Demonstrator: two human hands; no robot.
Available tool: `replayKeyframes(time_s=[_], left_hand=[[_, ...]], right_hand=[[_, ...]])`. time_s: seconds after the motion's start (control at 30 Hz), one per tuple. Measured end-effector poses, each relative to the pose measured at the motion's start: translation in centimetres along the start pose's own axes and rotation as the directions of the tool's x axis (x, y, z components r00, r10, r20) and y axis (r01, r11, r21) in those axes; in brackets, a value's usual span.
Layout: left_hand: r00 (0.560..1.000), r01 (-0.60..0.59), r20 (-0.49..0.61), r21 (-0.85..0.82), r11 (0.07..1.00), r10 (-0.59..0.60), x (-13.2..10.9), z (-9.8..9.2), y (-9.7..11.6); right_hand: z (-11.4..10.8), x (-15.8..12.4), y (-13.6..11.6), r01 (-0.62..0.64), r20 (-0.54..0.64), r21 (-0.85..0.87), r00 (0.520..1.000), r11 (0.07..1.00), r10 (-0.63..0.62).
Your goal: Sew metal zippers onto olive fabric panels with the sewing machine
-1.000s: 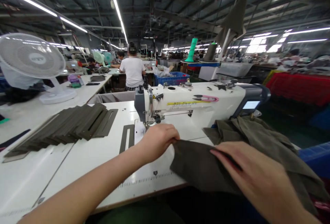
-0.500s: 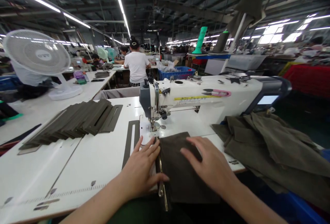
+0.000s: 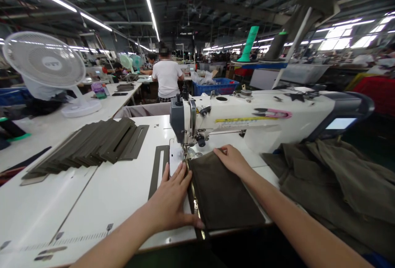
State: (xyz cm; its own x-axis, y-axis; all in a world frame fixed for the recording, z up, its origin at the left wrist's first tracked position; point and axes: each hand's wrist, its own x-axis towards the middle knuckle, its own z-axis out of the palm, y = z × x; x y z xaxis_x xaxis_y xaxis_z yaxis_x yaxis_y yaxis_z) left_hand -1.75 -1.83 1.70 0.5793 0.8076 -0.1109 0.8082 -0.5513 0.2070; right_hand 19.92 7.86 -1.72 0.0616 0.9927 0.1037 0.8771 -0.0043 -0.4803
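A dark olive fabric panel (image 3: 225,192) lies flat on the white sewing table (image 3: 77,202), its far end just below the needle area of the sewing machine (image 3: 247,122). A metal-toothed zipper (image 3: 196,202) runs along the panel's left edge. My left hand (image 3: 173,198) lies flat against that edge, fingertips on the zipper, close to the presser foot (image 3: 187,151). My right hand (image 3: 233,160) rests on the panel's far corner, fingers spread. Neither hand grips anything.
A fanned stack of olive fabric pieces (image 3: 101,140) and a slotted olive strip (image 3: 159,165) lie left of the machine. A heap of olive cloth (image 3: 333,181) sits to the right. Pink-handled snips (image 3: 273,114) rest on the machine. A co-worker (image 3: 166,75) stands beyond, near a blue crate (image 3: 214,87).
The panel has been laid straight with its zipper edge toward the needle. My right hand has moved from the panel's middle to its far corner. The view has shifted slightly right.
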Motion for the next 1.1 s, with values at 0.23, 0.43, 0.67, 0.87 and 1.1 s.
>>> replayKeyframes(time_s=[0.23, 0.43, 0.67, 0.87, 1.1], left_hand=[[0.999, 0.005, 0.051, 0.041, 0.999, -0.007, 0.7, -0.3, 0.2], [0.997, 0.007, 0.080, 0.050, 0.999, -0.011, 0.9, -0.2, 0.1], [0.998, -0.012, 0.061, 0.060, 0.998, 0.009, 0.9, 0.3, -0.2], [0.980, 0.049, -0.199, 0.102, 0.994, -0.028, -3.1, -0.5, -3.5], [0.993, 0.054, -0.111, 0.144, 0.988, -0.038, -9.7, 2.2, -3.3]], right_hand=[[0.4, -0.6, 0.9, 0.109, -0.053, -0.260, 0.991, 0.959, -0.127], [-0.4, -3.1, -1.2, 0.347, -0.089, -0.365, 0.911, 0.864, -0.403], [2.5, -7.8, -2.2, 0.663, 0.168, -0.183, 0.748, 0.726, -0.642], [1.8, -7.9, -1.6, 0.706, 0.024, -0.066, 0.708, 0.705, -0.706], [0.3, -8.7, -2.3, 0.962, -0.095, 0.055, 0.273, 0.269, -0.957]])
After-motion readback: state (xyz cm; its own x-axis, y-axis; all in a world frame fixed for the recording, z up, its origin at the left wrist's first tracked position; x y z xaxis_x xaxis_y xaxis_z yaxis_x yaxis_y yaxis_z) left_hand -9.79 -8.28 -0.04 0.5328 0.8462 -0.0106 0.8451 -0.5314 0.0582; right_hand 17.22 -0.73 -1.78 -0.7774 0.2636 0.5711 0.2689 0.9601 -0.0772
